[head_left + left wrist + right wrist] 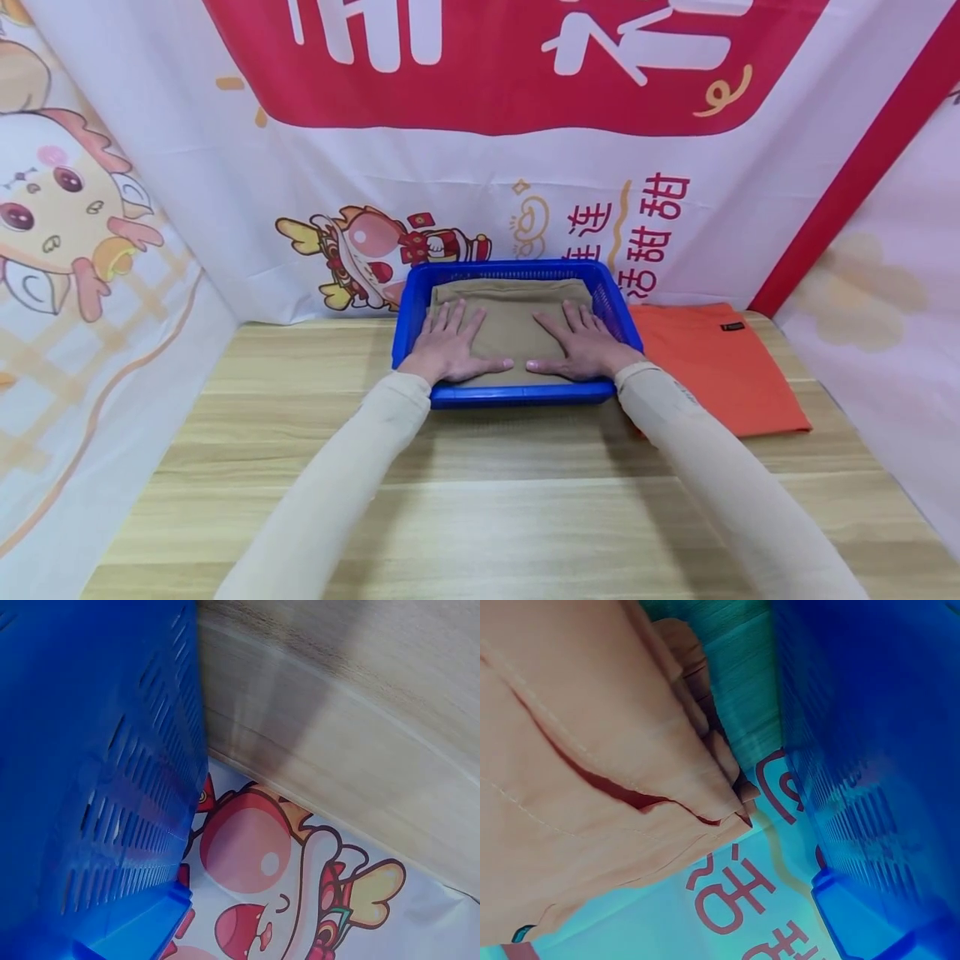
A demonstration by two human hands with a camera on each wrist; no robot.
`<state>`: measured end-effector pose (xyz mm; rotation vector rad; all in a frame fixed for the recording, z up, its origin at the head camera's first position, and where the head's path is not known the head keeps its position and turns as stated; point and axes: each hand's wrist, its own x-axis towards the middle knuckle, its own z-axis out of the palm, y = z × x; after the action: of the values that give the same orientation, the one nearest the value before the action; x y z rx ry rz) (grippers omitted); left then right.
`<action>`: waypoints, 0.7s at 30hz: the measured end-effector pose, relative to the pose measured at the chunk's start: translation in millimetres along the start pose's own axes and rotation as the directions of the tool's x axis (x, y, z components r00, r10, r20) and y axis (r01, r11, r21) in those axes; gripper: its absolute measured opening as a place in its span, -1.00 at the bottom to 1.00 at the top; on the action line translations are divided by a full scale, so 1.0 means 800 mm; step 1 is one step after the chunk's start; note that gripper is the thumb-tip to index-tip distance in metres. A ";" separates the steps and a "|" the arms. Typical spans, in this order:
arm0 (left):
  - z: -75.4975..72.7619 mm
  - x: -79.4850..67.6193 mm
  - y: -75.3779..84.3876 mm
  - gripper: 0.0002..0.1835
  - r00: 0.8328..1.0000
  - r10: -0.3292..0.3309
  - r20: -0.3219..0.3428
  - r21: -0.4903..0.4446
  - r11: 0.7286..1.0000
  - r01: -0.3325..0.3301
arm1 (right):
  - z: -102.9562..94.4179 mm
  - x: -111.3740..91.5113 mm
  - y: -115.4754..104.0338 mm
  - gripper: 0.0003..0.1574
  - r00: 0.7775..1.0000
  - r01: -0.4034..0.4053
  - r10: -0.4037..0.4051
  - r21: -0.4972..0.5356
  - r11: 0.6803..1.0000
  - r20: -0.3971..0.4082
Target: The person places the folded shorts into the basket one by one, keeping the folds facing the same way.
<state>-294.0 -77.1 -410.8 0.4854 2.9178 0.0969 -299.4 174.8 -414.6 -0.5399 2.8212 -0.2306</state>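
Note:
A folded khaki cloth [513, 321] lies inside a blue plastic basket [517, 395] at the back of the table. Flat on the cloth's left part rests my left hand [448, 346], fingers straight and spread. My right hand [581, 344] lies the same way on the right part, its thumb pointing toward the left one. Both wrists pass over the basket's rim. Neither wrist view shows the hands; the left has the slotted basket wall [127, 802], and the right shows the opposite wall [877, 802] beside a folded orange cloth [577, 757].
To the basket's right, the orange cloth [712, 367] with a small black tag lies on the wood-grain table [480, 517]. A printed curtain [480, 158] hangs close behind the basket, and more printed cloth [82, 250] encloses the sides.

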 end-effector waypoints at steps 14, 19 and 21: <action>0.003 0.001 -0.001 0.17 1.000 0.006 -0.007 -0.022 1.000 -0.006 | 0.002 0.002 0.000 0.23 1.000 -0.001 0.001 0.006 1.000 -0.021; 0.002 0.001 -0.002 0.14 0.999 0.011 -0.051 -0.038 0.999 -0.013 | -0.002 -0.002 0.000 0.25 0.988 0.020 -0.016 0.029 0.999 -0.155; 0.001 0.000 -0.001 0.11 0.998 0.013 -0.064 -0.047 0.999 -0.016 | -0.004 -0.004 -0.001 0.21 0.978 0.028 -0.019 0.042 0.999 -0.208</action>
<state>-294.3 -77.7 -411.4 0.5041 2.9663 0.1866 -297.1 175.3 -410.3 -0.5702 3.0039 -0.3744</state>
